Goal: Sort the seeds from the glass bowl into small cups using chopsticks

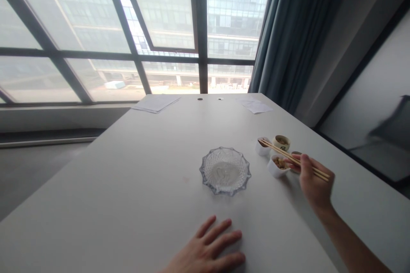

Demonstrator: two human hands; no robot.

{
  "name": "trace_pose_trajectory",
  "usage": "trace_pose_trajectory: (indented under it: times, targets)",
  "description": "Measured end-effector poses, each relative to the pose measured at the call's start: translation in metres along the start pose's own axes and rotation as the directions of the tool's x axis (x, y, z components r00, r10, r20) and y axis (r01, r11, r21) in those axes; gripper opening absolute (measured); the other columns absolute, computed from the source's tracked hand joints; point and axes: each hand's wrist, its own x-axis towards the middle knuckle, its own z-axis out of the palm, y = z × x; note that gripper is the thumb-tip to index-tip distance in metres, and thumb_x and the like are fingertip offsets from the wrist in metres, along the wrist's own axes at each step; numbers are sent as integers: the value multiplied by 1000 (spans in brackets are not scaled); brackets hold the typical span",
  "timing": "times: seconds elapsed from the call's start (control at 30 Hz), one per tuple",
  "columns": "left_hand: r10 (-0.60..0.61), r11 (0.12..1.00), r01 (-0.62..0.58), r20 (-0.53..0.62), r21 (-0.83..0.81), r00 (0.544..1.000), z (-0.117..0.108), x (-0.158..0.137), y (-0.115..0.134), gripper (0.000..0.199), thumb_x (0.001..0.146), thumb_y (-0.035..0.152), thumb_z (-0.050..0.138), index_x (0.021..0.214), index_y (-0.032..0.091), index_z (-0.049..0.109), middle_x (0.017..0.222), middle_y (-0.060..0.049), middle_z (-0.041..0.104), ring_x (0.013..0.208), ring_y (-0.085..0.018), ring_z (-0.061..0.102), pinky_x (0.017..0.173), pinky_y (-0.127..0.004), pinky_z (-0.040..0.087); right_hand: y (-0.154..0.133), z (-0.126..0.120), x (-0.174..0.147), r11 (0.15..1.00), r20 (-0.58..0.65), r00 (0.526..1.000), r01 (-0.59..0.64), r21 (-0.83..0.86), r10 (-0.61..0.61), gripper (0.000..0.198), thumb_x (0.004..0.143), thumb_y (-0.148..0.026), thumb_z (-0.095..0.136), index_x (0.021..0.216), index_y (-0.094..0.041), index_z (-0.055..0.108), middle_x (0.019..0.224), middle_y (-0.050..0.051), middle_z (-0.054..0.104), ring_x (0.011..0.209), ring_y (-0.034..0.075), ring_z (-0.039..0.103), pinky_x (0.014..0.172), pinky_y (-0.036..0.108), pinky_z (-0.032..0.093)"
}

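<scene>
My right hand [315,179] is closed around a pair of wooden chopsticks [285,152], whose tips reach into a small white cup [262,148] with dark contents. Just in front of the hand stands another white cup [278,168] holding light brown pieces. Behind it is a cream cup [282,142] with a dark mark and something brownish inside. A further cup is mostly hidden by the right hand. My left hand [211,245] lies flat on the table with fingers spread, holding nothing. Beyond its fingertips sits a clear glass bowl [225,171] with a scalloped rim.
The white table [128,187] stretches toward large windows [169,8]. Papers [156,103] lie at its far left, and another sheet [255,105] at its far right. Two round cable holes are near the far edge. A dark curtain [288,30] hangs at the right.
</scene>
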Motion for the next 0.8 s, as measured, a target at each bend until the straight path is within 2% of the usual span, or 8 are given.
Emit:
trace_pose_trajectory:
  times: [0.23, 0.43, 0.6, 0.8]
  targets:
    - [-3, 1000, 2, -24, -7, 1000, 3, 0, -1, 51, 100, 17, 76, 147, 31, 61, 160, -1, 57, 153, -26, 47, 132, -47, 25, 1, 2, 1, 999, 28, 999, -18, 30, 17, 51, 91, -64, 74, 91, -14, 79, 82, 13, 83, 70, 29, 82, 67, 37, 70]
    - [2, 1000, -2, 5, -9, 1000, 1, -1, 0, 52, 101, 17, 76, 149, 30, 59, 163, -1, 54, 154, -27, 46, 132, -48, 24, 1, -5, 8, 998, -44, 998, 48, -32, -49, 55, 95, -67, 67, 92, -13, 79, 83, 15, 83, 67, 27, 81, 66, 37, 69]
    - [0, 1000, 0, -4, -13, 1000, 3, -1, -1, 52, 101, 17, 76, 148, 30, 60, 162, -1, 55, 153, -27, 47, 132, -49, 25, 5, -5, 11, 1000, -19, 1000, -9, 0, 9, 58, 90, -69, 71, 92, -12, 79, 80, 15, 83, 68, 28, 82, 66, 37, 69]
    - [3, 1000, -3, -17, -2, 1000, 7, -1, -1, 51, 100, 18, 78, 147, 30, 61, 162, -1, 55, 153, -27, 47, 132, -49, 25, 7, -4, 10, 1000, -38, 999, -7, 0, 7, 56, 90, -68, 72, 91, -13, 79, 80, 15, 83, 67, 29, 82, 65, 38, 69]
